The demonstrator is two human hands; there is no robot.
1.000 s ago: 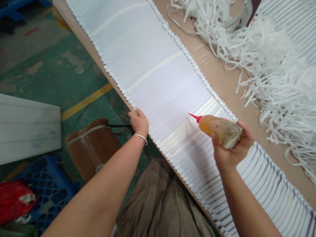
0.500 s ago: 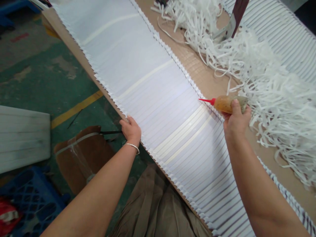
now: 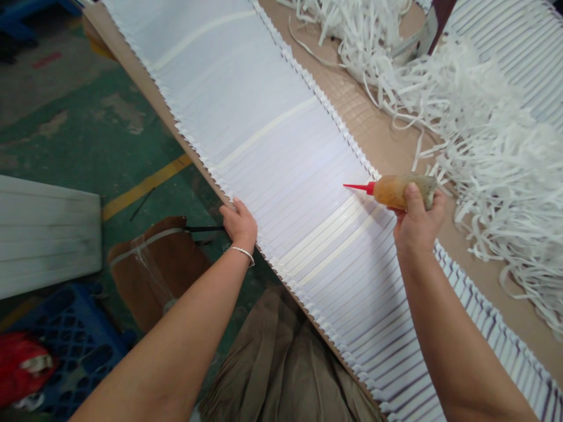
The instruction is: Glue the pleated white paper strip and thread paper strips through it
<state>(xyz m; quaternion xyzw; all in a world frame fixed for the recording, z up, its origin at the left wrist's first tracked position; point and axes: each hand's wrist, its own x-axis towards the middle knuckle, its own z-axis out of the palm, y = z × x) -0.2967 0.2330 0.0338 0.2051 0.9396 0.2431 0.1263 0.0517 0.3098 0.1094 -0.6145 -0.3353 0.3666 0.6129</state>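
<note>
A long band of white pleated material [image 3: 264, 129] lies diagonally across a brown table [image 3: 387, 146]. My right hand [image 3: 417, 225] is closed round an amber squeeze bottle [image 3: 398, 190] with a red nozzle that points left, just over the pleats near their far edge. My left hand [image 3: 240, 225] rests on the near edge of the pleats, fingers curled over the edge; a silver bangle sits on that wrist. Pale strips run across the pleats between my hands.
A heap of white cut strips [image 3: 484, 146] covers the table's right side. More pleated material [image 3: 519, 53] lies at the far right. Below the table edge are a brown bag [image 3: 153, 264], a blue crate [image 3: 74, 340], a white board [image 3: 44, 234] and green floor.
My right hand carried the bottle from above the middle of the pleats toward their far edge, then slightly back. The left hand stayed on the near edge.
</note>
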